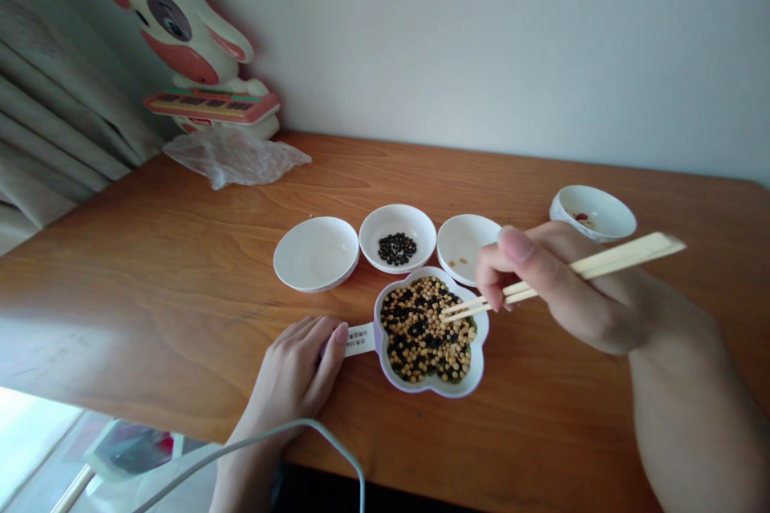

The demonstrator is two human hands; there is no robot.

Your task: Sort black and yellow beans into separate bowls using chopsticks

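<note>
My left hand (304,361) is closed round the handle of a flower-shaped pan (480,361), white with a purple rim. Mixed black and tan beans (424,337) cover the pan's inside. My right hand (559,280) grips a pair of wooden chopsticks (626,256), and their tips reach down to the beans. Whether a bean is pinched between the tips is too small to tell. Just behind the pan stand three white bowls: the left bowl (313,252) is empty, the middle bowl (382,220) holds black beans (397,248), and the right bowl (469,232), partly hidden by my right hand, has a few tan beans.
Farther right stands another white bowl (607,212) with some reddish bits inside. A cow-shaped toy keyboard (210,100) leans at the back left, a crumpled plastic bag (234,156) in front of it. A pale cable (265,434) crosses near my left forearm.
</note>
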